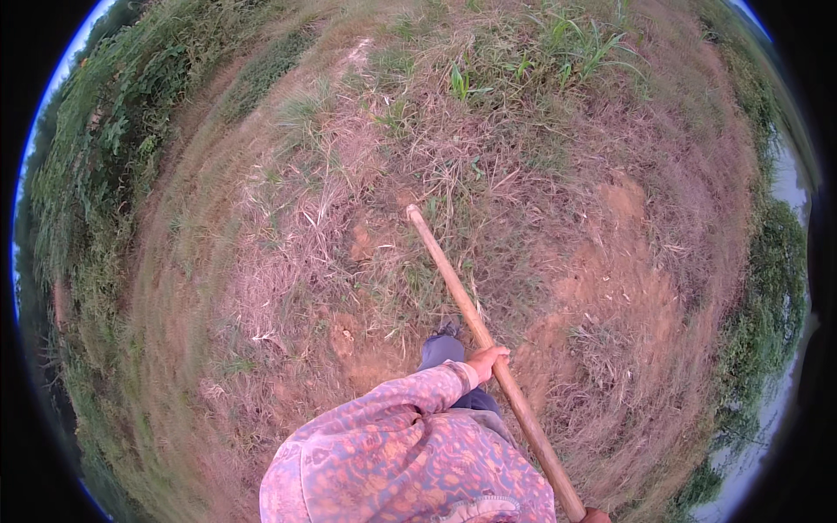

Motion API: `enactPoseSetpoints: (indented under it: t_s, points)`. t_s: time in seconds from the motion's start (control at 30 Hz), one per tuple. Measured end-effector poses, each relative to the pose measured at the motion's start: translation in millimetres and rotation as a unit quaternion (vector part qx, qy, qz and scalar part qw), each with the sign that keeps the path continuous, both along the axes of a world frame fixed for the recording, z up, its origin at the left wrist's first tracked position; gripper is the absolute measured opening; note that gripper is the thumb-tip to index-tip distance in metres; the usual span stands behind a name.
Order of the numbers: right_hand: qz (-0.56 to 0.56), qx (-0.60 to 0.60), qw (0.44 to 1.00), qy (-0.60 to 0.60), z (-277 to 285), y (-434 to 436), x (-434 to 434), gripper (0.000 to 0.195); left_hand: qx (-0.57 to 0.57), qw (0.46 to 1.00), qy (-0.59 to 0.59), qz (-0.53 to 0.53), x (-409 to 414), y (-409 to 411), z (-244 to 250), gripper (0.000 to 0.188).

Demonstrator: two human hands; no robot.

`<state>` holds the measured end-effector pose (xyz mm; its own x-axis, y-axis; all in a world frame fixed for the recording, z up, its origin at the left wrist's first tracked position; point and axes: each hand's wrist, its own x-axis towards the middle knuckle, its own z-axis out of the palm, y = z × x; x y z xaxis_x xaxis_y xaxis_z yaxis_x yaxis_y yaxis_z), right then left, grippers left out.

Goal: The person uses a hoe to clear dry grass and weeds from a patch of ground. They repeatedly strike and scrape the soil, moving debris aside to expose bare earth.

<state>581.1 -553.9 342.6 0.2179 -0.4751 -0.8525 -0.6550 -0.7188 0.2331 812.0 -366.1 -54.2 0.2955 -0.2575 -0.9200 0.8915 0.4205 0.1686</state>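
Observation:
A long wooden handle [458, 291] of a tool slants from the middle of the view to the bottom right. My left hand [487, 361] is closed around its middle, in front of my body. Low at the bottom edge, my right hand [595, 516] grips the near end and is partly cut off by the frame. The handle's far end rests at the grassy soil; whether a tool head sits there cannot be told. A patterned long sleeve [418, 392] covers my left arm.
Dry cut grass [288, 261] and patches of bare reddish soil [614, 281] surround me. My shoe [448, 325] stands beside the handle. Green grass tufts [582, 52] grow ahead. Dense bushes [111, 131] line the left, and more shrubs [765, 294] stand at the right.

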Motion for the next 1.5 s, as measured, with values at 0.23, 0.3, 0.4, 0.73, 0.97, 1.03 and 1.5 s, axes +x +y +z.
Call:
enactPoseSetpoints:
  t_s: [0.23,0.3,0.4,0.73,0.97,1.03,1.5]
  points:
    - [0.031,-0.008,0.999,0.016,-10,19,-19,0.038,0.047,0.998,-0.029,0.006,-7,10,-6,0.013]
    - [0.02,0.004,1.0,0.02,-6,38,-25,0.037,0.047,0.999,-0.02,0.006,-16,21,-12,0.01]
    - [-0.02,-0.011,1.0,0.02,-6,64,-36,0.036,0.063,0.998,-0.024,-0.015,-25,38,-15,0.011]
    - [-0.17,0.033,0.983,-0.062,-44,120,-178,0.046,0.089,0.995,0.026,-0.045,-93,97,-16,0.015]
    - [-0.042,-0.078,0.981,-0.171,-195,137,-211,0.038,0.073,0.996,-0.028,0.042,-9,146,34,0.016]
    - [-0.069,-0.055,0.973,-0.214,-233,146,-168,0.037,0.125,0.988,-0.078,0.05,46,156,51,0.018]
    - [-0.041,0.035,0.953,-0.297,-111,187,-41,0.026,0.154,0.977,-0.15,0.015,126,174,4,0.013]
